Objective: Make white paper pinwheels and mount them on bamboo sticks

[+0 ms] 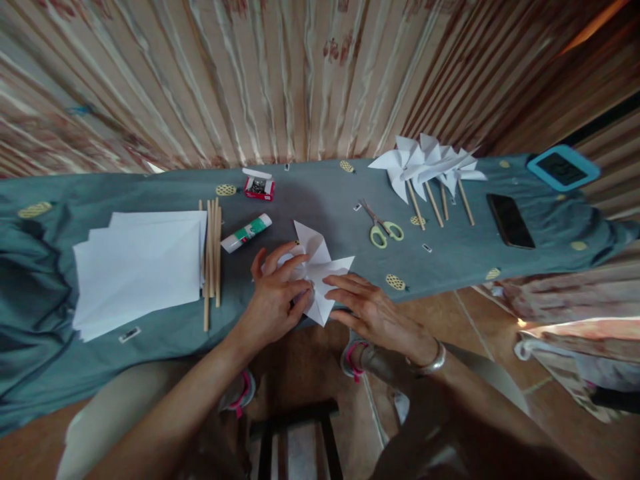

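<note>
A white paper pinwheel (314,244) lies at the table's front edge between my two hands, with pointed blades spread out. My left hand (274,295) is closed over its left side, thumb and fingertips pressed on the paper near the centre and covering part of it. On the other side, my right hand (374,308) has its fingers stretched out, the tips at the right and lower blades. Whether those tips press the paper cannot be made out. A glue stick (247,233) lies just beyond my left hand. Green-handled scissors (381,227) rest beyond my right hand.
Left on the cloth-covered table (320,193) are stacked white paper sheets (145,267) and several wooden sticks (213,253). A small red box (259,185) stands open behind. Several pinwheels on sticks (425,163), a phone (510,221) and a blue-framed device (563,167) lie right.
</note>
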